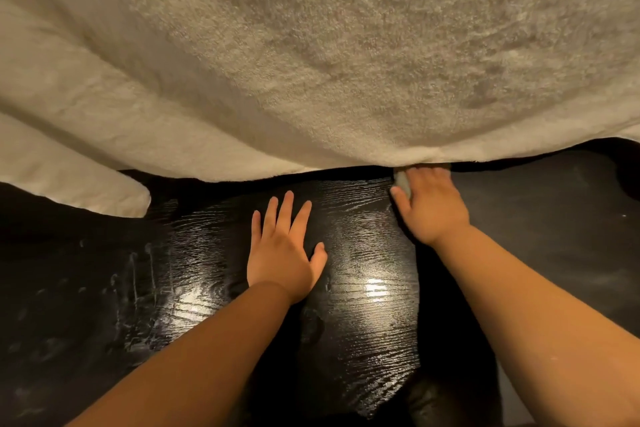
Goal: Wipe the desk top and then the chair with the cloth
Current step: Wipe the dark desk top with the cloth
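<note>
The left hand (282, 253) is laid flat, fingers straight and spread, on the glossy black desk (363, 322) near its middle. A small pale cloth (401, 181) is gripped by the right hand (431, 204) at the desk's far right edge, its fingertips hidden under a large white towel (311, 45) by which the far side is covered.

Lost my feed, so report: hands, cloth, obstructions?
Left hand flat on desk top. Right hand grips cloth at desk's far right edge. Big pale towel overhangs the far side.
</note>
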`<action>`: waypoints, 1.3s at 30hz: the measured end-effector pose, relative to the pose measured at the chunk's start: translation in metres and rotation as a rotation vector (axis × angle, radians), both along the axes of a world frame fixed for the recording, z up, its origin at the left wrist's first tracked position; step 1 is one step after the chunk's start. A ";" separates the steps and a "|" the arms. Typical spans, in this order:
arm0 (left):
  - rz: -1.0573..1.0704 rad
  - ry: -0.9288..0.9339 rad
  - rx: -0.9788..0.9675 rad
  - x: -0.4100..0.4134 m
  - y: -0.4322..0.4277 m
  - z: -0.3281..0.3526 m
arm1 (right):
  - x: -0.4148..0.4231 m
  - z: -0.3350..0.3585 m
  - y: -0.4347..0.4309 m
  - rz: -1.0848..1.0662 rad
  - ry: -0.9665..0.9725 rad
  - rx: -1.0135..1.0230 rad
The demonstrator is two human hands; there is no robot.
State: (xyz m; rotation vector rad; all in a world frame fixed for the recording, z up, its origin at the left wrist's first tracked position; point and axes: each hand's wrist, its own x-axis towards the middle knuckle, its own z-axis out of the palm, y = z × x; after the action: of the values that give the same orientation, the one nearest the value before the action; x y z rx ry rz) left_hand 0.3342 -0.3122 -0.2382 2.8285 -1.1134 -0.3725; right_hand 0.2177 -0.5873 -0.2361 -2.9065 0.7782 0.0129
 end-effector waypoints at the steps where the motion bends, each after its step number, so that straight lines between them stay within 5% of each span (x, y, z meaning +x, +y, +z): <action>1: -0.003 -0.005 0.011 0.000 0.000 0.000 | 0.002 -0.001 0.003 -0.071 0.002 -0.017; 4: -0.001 -0.003 0.008 -0.001 -0.001 0.001 | 0.014 -0.003 0.037 -0.097 0.026 0.035; 9: 0.004 -0.005 -0.011 -0.002 -0.001 0.002 | -0.009 -0.008 0.046 0.248 0.011 0.136; 17: 0.003 -0.015 -0.022 -0.002 0.000 0.002 | -0.027 0.001 0.007 -0.223 0.035 0.088; 24: 0.008 -0.032 -0.013 -0.003 0.000 0.002 | -0.037 -0.001 0.041 0.215 0.042 0.171; 33: 0.009 -0.056 -0.026 -0.004 -0.001 0.001 | -0.048 0.002 0.006 -0.264 0.035 0.139; 39: 0.019 -0.085 -0.027 -0.005 -0.002 0.004 | -0.064 0.000 0.043 0.183 0.075 0.172</action>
State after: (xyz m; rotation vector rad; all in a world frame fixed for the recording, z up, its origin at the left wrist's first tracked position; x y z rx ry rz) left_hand 0.3291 -0.3146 -0.2345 2.8532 -1.0973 -0.2366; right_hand 0.1532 -0.5446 -0.2358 -2.8145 0.4917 0.1978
